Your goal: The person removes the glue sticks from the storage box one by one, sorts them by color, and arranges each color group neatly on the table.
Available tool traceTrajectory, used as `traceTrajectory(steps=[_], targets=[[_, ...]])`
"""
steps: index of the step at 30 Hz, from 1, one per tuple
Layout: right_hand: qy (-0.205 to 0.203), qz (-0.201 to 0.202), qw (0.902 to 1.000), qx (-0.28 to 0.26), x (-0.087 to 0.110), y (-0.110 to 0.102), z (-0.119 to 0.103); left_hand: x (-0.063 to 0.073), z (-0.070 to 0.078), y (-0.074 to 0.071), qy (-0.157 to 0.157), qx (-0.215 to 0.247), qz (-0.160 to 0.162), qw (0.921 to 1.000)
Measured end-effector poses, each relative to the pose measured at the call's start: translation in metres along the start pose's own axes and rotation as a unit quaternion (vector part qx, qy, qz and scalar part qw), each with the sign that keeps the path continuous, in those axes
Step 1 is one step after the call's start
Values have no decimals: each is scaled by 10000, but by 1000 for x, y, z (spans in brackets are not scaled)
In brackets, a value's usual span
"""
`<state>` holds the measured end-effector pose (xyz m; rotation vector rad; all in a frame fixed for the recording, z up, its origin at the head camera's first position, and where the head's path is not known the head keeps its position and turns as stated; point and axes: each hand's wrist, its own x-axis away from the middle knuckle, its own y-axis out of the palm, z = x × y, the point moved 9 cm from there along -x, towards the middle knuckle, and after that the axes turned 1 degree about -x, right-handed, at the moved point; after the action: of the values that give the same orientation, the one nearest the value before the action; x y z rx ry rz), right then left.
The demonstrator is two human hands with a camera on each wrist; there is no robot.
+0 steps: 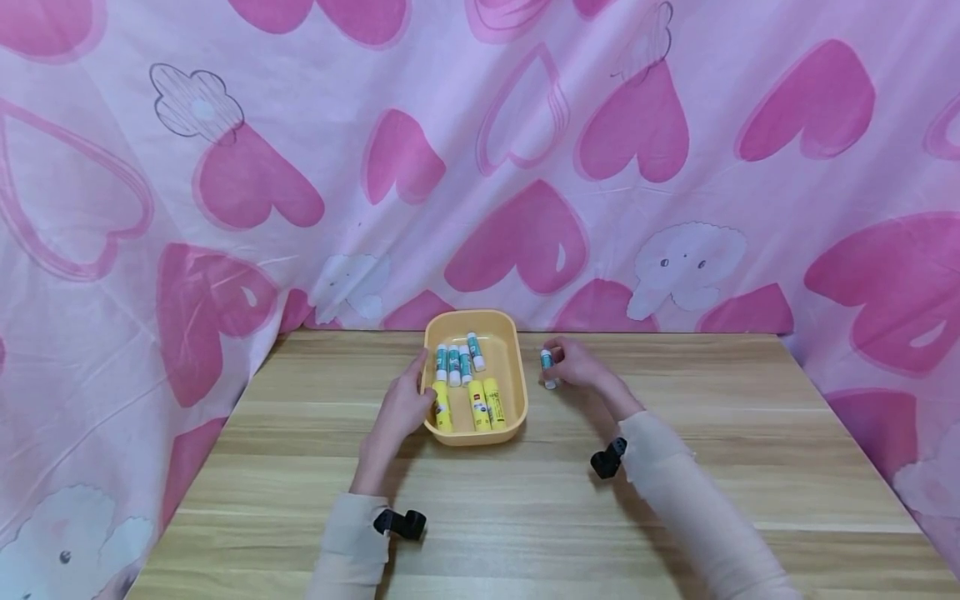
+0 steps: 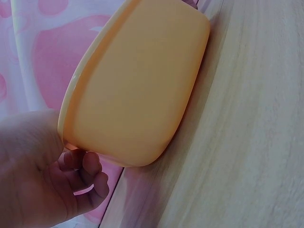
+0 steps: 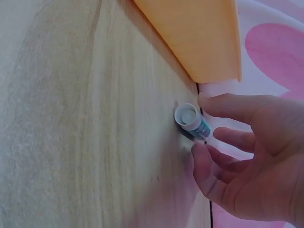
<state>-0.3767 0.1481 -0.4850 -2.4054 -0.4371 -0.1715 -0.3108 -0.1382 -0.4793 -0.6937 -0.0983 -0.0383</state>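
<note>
My left hand (image 1: 403,406) grips the left rim of a yellow-orange plastic tray (image 1: 472,438), its thumb over the edge. In the left wrist view, the fingers (image 2: 97,187) curl below the rim, beside the outer wall. Inside the tray lie several white-and-teal glue sticks (image 1: 453,365) at the back and three yellow glue sticks (image 1: 478,407) in front. To the right of the tray, another white-and-teal glue stick (image 3: 202,129) lies on the table. My right hand (image 1: 577,364) is around it, thumb and fingers parted on either side, with gaps visible in the right wrist view.
The wood-grain table (image 1: 517,517) reaches back to a pink heart-patterned cloth (image 1: 517,233), which also hangs at both sides. Black wrist cameras (image 1: 401,524) sit on both forearms. The tray stands near the table's back edge.
</note>
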Motion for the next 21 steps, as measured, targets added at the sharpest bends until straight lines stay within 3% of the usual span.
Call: traceTrajectory(steps=[4, 11, 21], targets=[[-185, 162, 9992, 320, 3, -6, -6, 0, 0, 0, 12, 0, -2, 10000], [-225, 286, 9991, 196, 8, -17, -17, 0, 1, -1, 50, -31, 12, 10000], [-404, 399, 9974, 446, 6, -20, -39, 2, 2, -2, 114, -99, 79, 9999]])
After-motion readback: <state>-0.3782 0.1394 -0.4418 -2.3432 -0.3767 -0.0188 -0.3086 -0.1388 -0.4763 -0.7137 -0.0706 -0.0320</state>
